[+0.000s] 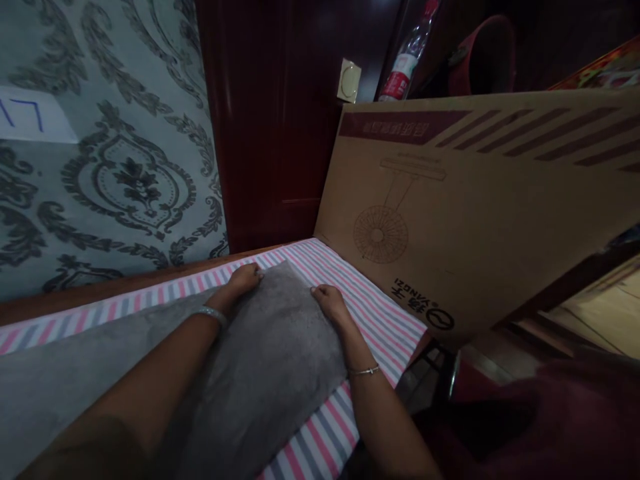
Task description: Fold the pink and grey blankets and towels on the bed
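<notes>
A grey plush cloth (273, 353) lies on a pink, grey and white striped cover (330, 267); I cannot tell whether it is padded. Its far end comes to a corner between my two hands. My left hand (245, 277) is closed at the far left edge of the cloth, fingers curled in. On the right edge, near that corner, my right hand (330, 303) pinches the cloth. More grey plush fabric (65, 393) stretches flat to the left, under my left forearm; where it meets the nearer piece is partly hidden by the arm.
A large cardboard box (480, 213) stands along the right side, with a plastic bottle (403, 70) on top. Patterned wallpaper (140, 180) and a dark red wooden panel (265, 133) rise behind. Dark red fabric (565, 427) sits at lower right.
</notes>
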Action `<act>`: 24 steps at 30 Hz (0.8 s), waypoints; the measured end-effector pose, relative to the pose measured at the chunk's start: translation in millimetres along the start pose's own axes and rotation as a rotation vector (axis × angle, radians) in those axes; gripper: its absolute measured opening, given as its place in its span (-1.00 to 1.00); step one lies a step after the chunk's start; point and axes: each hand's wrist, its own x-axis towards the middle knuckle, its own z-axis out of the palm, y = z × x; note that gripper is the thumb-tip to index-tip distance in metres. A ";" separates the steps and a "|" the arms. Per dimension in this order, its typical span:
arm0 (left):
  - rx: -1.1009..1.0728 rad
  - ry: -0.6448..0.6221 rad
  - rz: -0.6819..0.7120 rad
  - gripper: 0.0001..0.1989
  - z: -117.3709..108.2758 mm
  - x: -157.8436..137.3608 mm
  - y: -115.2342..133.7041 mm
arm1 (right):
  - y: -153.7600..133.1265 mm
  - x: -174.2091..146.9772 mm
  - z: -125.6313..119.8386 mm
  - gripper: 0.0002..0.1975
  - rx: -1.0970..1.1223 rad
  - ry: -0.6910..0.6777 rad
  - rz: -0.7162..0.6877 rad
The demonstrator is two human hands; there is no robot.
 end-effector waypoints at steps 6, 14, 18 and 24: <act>-0.082 0.059 0.270 -0.49 -10.8 -41.2 -2.3 | 14.3 -43.9 -39.9 -0.62 0.050 -0.134 -0.035; -0.207 -0.079 0.347 -0.34 16.8 -73.8 -22.9 | 40.6 -119.1 -55.4 -0.40 0.019 -0.073 -0.199; -0.040 -0.064 0.412 -0.40 23.4 -76.7 -15.0 | 30.1 -116.6 -53.2 -0.53 -0.181 0.079 -0.350; 0.086 -0.031 0.414 -0.43 24.6 -82.9 -9.4 | 44.7 -113.8 -53.7 -0.55 -0.465 0.117 -0.214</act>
